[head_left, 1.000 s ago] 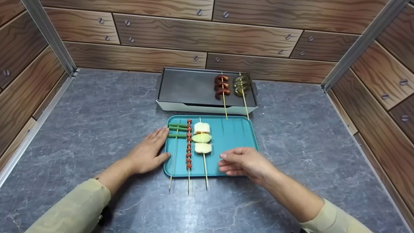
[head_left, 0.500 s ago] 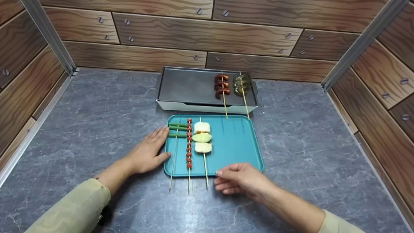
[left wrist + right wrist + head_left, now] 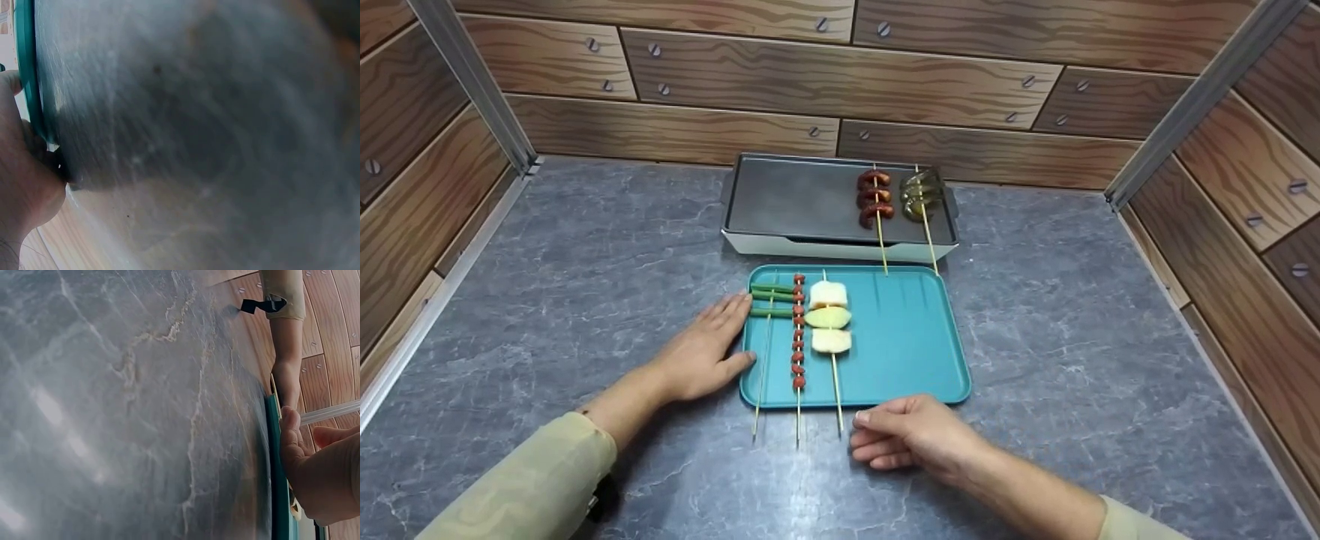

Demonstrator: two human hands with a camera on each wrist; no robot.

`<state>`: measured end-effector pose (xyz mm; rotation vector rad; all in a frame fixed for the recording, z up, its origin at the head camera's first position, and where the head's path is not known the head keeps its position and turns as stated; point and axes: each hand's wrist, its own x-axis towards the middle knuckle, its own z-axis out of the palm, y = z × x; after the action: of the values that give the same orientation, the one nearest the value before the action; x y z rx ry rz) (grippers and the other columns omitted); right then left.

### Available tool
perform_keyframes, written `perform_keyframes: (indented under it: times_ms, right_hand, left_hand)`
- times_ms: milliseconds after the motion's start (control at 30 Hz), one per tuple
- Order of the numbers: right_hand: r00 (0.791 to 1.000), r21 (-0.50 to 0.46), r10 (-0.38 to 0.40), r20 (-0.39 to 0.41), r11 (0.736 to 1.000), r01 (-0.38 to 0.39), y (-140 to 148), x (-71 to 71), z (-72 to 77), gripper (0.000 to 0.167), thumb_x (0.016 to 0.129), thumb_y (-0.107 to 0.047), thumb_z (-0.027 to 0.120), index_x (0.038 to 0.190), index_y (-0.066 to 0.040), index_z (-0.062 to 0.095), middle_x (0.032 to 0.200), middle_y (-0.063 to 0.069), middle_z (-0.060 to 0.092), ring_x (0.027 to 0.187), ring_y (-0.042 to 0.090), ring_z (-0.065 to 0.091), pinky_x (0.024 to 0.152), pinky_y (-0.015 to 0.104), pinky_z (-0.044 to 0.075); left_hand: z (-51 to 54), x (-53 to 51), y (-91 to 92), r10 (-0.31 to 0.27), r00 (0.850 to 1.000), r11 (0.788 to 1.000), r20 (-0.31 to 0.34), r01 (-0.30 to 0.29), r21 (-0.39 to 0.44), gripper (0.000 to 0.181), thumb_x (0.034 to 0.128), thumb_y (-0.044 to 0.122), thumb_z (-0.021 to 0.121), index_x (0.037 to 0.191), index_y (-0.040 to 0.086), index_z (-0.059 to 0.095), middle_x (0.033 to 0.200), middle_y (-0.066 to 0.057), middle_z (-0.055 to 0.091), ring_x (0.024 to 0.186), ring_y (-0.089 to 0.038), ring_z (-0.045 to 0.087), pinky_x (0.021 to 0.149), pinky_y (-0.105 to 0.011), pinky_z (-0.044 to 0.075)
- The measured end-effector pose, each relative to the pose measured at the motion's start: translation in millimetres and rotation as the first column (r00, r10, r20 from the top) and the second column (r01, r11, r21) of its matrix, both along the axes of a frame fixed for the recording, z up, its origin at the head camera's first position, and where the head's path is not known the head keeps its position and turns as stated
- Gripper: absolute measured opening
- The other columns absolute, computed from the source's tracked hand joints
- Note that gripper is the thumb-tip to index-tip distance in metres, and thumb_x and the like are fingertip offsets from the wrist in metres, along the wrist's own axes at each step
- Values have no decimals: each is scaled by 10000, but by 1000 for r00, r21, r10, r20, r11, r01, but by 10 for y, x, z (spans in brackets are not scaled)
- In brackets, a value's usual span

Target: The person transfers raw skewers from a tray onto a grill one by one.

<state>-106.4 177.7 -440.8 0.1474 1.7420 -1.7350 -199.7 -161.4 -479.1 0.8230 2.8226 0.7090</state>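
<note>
A teal tray [image 3: 907, 337] bears three skewers. One carries green pieces [image 3: 771, 312], another a row of small red pieces [image 3: 798, 357], and the third pale bread-like chunks with a yellow-green piece [image 3: 829, 318] between them. Their bare stick ends stick out over the tray's front edge. My left hand [image 3: 701, 356] rests against the tray's left rim, fingers extended. Just in front of the tray, my right hand [image 3: 915, 439] hovers with loosely bent fingers and holds nothing. Its thumb tip is close to the third skewer's stick end, with a small gap in the head view.
Behind the tray stands a griddle [image 3: 795, 195] with a dark plate and white base. On its right side lie a reddish-brown skewer [image 3: 874, 196] and a dark green one [image 3: 919, 199], sticks pointing toward the tray. Wood-patterned walls [image 3: 840, 75] enclose the grey marbled table [image 3: 607, 247].
My right hand has moved from above the tray's right part toward me and slightly left, past its front edge. My left hand and the skewers have stayed in place.
</note>
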Motion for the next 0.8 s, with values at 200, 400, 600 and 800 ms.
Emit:
perform_keyframes:
  times_ms: [200,400,600,800]
  right_hand:
    - [1000,6,-2,21,1000,2,-56,-1,-28,320,1023,-205,713,1135,93,748,950,174,795,822,209,796,693,287,650]
    - [1000,24,5,13,1000,-5,-116,1,-46,337,1034,-224,700,1139,92,749,970,192,793,842,228,799,693,290,651]
    - [1000,25,-4,13,1000,4,-178,-5,-66,333,1033,-226,697,1112,94,744,972,213,788,832,235,800,694,299,654]
    - [1000,15,-3,16,1000,3,-215,-16,-80,330,1037,-219,689,1125,97,730,995,234,782,834,240,801,691,297,654]
  left_hand:
    - [12,-2,1,2,1000,1000,2,-2,0,832,1080,410,507,1666,-55,141,1730,-253,147,1607,-426,120,1301,-573,101]
    - [-5,1,-3,9,1000,1000,6,-10,10,826,1078,391,520,1667,-55,150,1730,-255,168,1605,-429,131,1303,-569,107]
    - [-15,3,1,7,1000,1000,7,-7,16,822,1077,387,520,1664,-62,159,1727,-260,174,1604,-433,132,1304,-570,106]
    - [-6,-4,11,8,1000,1000,9,-8,6,826,1077,394,514,1666,-55,150,1730,-254,159,1605,-429,127,1303,-570,103]
